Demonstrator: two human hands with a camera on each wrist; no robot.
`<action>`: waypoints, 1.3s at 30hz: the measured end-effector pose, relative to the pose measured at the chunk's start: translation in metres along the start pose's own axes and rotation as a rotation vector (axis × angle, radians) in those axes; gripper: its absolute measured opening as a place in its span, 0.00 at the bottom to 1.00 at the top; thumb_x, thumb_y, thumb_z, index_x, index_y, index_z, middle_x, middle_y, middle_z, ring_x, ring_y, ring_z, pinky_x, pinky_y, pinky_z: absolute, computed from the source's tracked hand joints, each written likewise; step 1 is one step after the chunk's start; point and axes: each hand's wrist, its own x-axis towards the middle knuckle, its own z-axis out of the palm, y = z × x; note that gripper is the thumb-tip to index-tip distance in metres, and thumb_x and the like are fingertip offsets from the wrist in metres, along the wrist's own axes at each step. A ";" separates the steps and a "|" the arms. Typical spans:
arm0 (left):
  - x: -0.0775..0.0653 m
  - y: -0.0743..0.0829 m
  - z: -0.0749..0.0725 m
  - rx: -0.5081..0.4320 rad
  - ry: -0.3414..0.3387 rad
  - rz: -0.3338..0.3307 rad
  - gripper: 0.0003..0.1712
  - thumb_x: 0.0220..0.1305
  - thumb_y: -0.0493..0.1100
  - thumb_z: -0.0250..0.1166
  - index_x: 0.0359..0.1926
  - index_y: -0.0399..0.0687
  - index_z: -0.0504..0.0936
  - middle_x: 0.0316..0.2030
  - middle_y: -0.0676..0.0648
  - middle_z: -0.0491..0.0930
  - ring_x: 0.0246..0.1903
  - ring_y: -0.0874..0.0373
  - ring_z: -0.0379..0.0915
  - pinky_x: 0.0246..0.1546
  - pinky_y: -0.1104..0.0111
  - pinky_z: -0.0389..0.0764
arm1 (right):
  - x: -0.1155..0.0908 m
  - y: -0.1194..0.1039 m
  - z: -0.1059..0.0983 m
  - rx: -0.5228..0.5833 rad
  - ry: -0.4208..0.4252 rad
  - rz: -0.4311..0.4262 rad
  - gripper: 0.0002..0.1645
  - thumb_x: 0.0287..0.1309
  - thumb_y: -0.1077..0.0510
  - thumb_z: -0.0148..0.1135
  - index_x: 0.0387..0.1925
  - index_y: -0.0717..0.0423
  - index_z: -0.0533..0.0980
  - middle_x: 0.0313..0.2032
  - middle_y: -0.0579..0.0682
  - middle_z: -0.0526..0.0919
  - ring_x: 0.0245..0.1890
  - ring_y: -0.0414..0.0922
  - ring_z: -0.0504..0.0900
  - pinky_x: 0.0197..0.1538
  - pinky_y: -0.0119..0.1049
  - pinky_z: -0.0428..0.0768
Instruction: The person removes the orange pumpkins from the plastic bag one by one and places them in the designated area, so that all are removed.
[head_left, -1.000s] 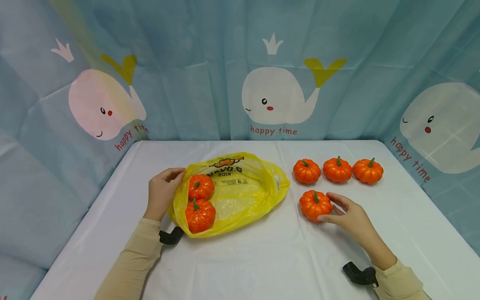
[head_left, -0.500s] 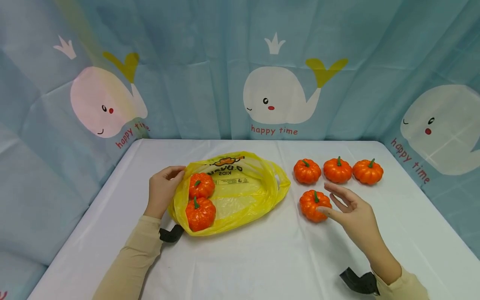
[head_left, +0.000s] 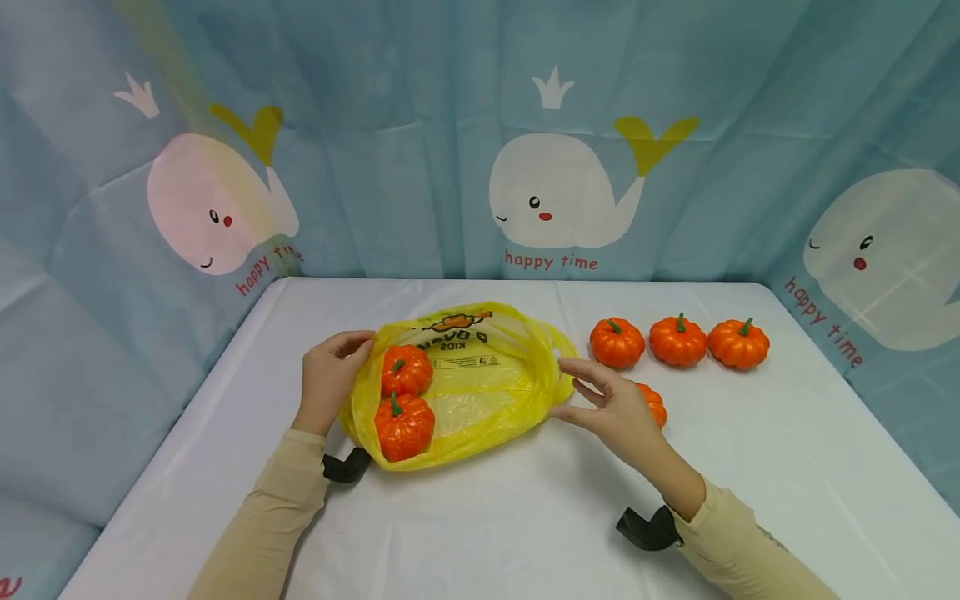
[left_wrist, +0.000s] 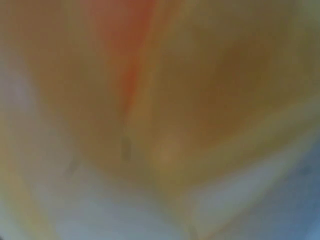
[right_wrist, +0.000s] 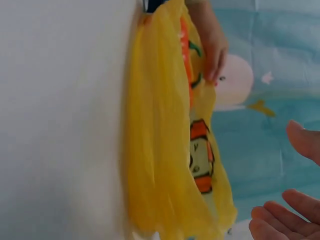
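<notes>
At both ends of the yellow bag point(head_left: 487, 404), left fingers point(head_left: 352, 337) pinched on its rim, right fingers point(head_left: 591, 371) parted.

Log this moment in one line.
left hand: holds yellow plastic bag edge | right hand: empty, near bag | pumpkins: two bagged, four on tablecloth

The yellow bag point(head_left: 487, 404) lies mouth-open, left of centre, on the white-covered bench point(head_left: 480, 533). Two orange pumpkins point(head_left: 405, 427) sit at its left end. The left grip point(head_left: 326, 379), a bare hand, pinches the left rim. The right grip point(head_left: 617, 412), thumb and fingers apart, is at the right edge; contact is unclear. It partly covers a fourth-quadrant pumpkin point(head_left: 656, 405). Above, three pumpkins point(head_left: 680, 342) form a row. A whale-print curtain point(head_left: 405, 183) fills the top.
</notes>
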 end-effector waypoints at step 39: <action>0.001 -0.002 0.001 0.010 -0.012 0.020 0.16 0.70 0.47 0.62 0.52 0.44 0.86 0.51 0.43 0.86 0.53 0.51 0.80 0.44 0.87 0.74 | 0.055 -0.021 0.154 -0.082 -0.334 0.058 0.40 0.47 0.54 0.79 0.63 0.59 0.74 0.62 0.52 0.78 0.63 0.48 0.76 0.65 0.42 0.77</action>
